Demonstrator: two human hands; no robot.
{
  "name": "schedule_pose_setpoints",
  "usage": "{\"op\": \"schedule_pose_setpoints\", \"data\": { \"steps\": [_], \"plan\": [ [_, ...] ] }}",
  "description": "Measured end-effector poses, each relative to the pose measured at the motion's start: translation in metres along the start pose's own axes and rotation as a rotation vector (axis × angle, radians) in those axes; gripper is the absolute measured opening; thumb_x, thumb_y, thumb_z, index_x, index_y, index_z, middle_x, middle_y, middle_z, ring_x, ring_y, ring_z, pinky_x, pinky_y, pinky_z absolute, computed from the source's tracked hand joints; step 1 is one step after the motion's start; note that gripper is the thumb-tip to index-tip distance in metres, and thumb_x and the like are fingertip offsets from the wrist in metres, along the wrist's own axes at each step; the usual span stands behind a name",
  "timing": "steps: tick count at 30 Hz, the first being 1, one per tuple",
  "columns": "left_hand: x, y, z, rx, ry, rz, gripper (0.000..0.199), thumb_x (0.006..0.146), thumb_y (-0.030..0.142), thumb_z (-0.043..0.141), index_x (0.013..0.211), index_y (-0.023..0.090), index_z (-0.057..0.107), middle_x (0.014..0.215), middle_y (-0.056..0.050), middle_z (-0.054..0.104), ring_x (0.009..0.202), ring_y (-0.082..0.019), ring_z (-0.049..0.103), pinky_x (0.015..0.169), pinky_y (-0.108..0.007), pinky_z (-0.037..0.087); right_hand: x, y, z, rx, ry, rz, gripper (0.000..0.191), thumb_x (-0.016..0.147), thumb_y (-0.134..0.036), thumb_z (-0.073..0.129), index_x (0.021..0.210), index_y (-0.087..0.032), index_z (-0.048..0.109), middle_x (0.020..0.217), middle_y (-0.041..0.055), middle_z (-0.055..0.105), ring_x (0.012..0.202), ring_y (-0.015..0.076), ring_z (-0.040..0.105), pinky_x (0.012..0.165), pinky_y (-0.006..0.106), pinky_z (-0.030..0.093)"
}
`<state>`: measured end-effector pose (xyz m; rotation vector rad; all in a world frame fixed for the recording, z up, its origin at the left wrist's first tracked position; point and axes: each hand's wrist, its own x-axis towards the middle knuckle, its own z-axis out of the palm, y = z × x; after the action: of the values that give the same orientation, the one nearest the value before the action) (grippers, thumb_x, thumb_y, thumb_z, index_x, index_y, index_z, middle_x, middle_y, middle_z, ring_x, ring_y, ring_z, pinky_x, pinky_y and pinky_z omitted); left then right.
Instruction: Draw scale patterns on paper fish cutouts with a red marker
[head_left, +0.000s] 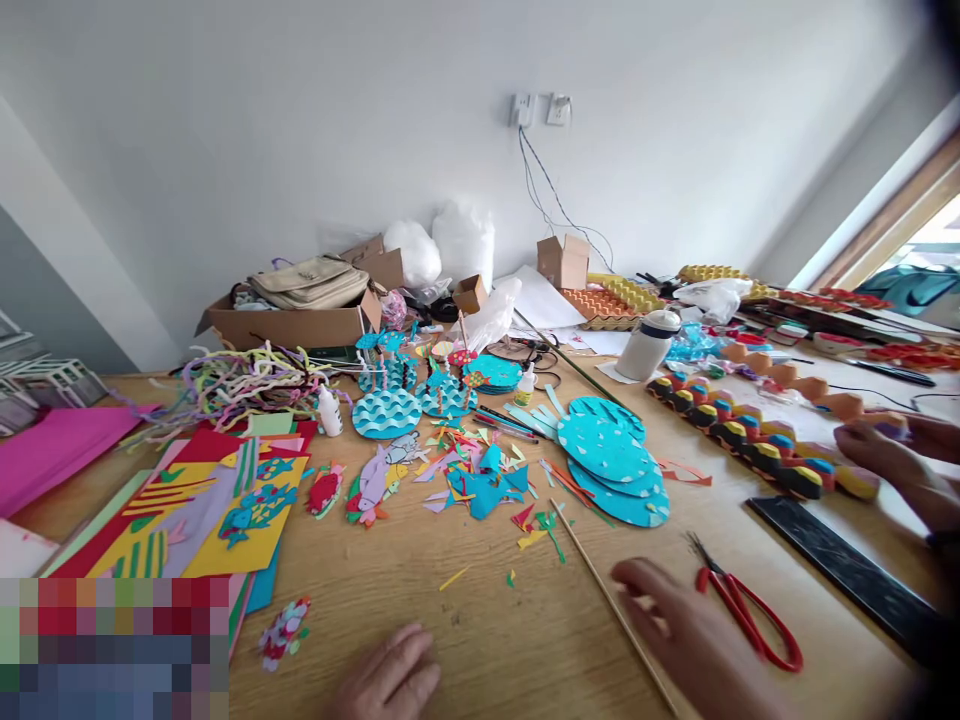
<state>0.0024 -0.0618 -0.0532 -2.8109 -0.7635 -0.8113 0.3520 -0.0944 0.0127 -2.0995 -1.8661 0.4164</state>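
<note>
The thin wooden stick [587, 562] lies aslant on the near part of the table [405, 590], just left of the right hand [679, 630], which is loosely curled with its fingers parted. Farther left rests the left hand [394, 672], fingers together, its grip impossible to tell; red-handled scissors [729, 587] lie right of the right hand.
</note>
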Motion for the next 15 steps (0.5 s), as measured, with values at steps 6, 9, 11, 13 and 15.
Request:
{"op": "schedule_pose_setpoints", "data": {
  "steps": [6,9,11,13,15],
  "plan": [
    [0.023,-0.042,-0.026,0.042,-0.217,-0.452,0.052,0.08,0.009,0.035,0.128,0.022,0.048,0.135,-0.005,0.05,0.119,-0.017,0.05,0.094,-0.029,0.045,0.012,-0.097,0.04,0.053,-0.269,-0.364,0.036,0.081,-0.012,0.042,0.109,-0.019,0.062,0.124,0.0091,0.059,0.111,0.02,0.057,0.095,0.03,0.044],
    [0.034,-0.071,-0.039,0.036,-0.251,-0.5,0.045,0.083,0.016,0.036,0.126,0.017,0.051,0.131,-0.009,0.053,0.117,-0.019,0.053,0.096,-0.032,0.044,0.014,-0.114,0.05,0.029,-0.361,-0.475,0.05,0.084,-0.028,0.052,0.133,-0.019,0.047,0.144,0.0097,0.039,0.13,0.0265,0.038,0.107,0.043,0.032],
    [0.04,-0.084,-0.043,0.023,-0.28,-0.506,0.043,0.083,0.017,0.037,0.122,0.019,0.055,0.126,-0.007,0.058,0.113,-0.019,0.055,0.096,-0.032,0.044,0.014,-0.116,0.055,0.036,-0.397,-0.545,0.059,0.086,-0.038,0.051,0.14,-0.019,0.038,0.148,0.0091,0.03,0.135,0.0266,0.029,0.11,0.047,0.025],
    [0.045,-0.09,-0.045,0.015,-0.303,-0.509,0.04,0.082,0.017,0.037,0.117,0.02,0.058,0.122,-0.006,0.061,0.111,-0.019,0.057,0.095,-0.032,0.045,0.016,-0.114,0.058,0.041,-0.412,-0.585,0.061,0.088,-0.042,0.048,0.143,-0.018,0.032,0.15,0.0088,0.026,0.137,0.025,0.026,0.112,0.048,0.019],
    [0.047,-0.091,-0.045,0.007,-0.32,-0.51,0.04,0.082,0.017,0.037,0.114,0.018,0.06,0.117,-0.007,0.063,0.108,-0.019,0.059,0.092,-0.032,0.047,0.018,-0.108,0.06,0.023,-0.404,-0.598,0.061,0.089,-0.042,0.046,0.143,-0.018,0.031,0.149,0.0095,0.026,0.137,0.024,0.026,0.113,0.049,0.016]
  ]
}}
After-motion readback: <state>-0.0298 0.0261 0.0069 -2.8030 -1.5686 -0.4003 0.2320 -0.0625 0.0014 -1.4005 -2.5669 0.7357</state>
